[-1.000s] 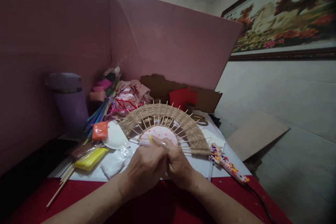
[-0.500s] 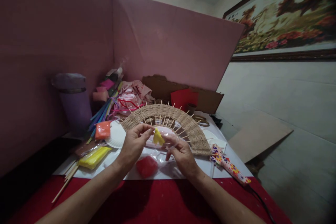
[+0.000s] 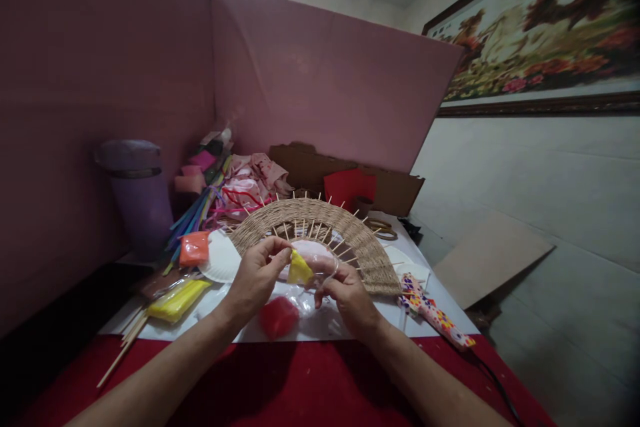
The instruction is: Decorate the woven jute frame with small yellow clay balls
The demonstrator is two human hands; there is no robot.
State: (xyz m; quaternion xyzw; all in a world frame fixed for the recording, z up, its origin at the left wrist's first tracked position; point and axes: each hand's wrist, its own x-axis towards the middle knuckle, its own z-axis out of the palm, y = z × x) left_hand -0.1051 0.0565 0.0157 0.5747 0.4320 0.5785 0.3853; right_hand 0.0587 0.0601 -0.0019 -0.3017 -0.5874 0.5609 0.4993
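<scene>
My left hand (image 3: 260, 273) pinches the upper corner of a small clear packet with a soft yellow lump (image 3: 299, 269) in it, which looks like modelling clay. Opposite it, my right hand (image 3: 345, 293) has its fingers closed on the packet's clear plastic edge (image 3: 327, 271). Both hands are raised over the white sheet. Just below them lies a red lump (image 3: 279, 317) in clear plastic. Behind the hands stretches a woven half-ring fan shape (image 3: 373, 250) with thin wooden sticks poking from both edges. A pale pink packet (image 3: 313, 248) sits within its curve, partly hidden by my fingers.
At left lie an orange packet (image 3: 194, 249), a white paper plate (image 3: 223, 257), a yellow pack (image 3: 179, 301) and wooden sticks (image 3: 123, 350). A purple bin (image 3: 143, 207) stands behind. A flower-patterned glue gun (image 3: 440, 317) with a cord and scissors (image 3: 383, 229) are at right.
The yellow lump now shows broader and flatter between my hands, its packet turned slightly. My hands have barely moved, and the whole view has shifted a little.
</scene>
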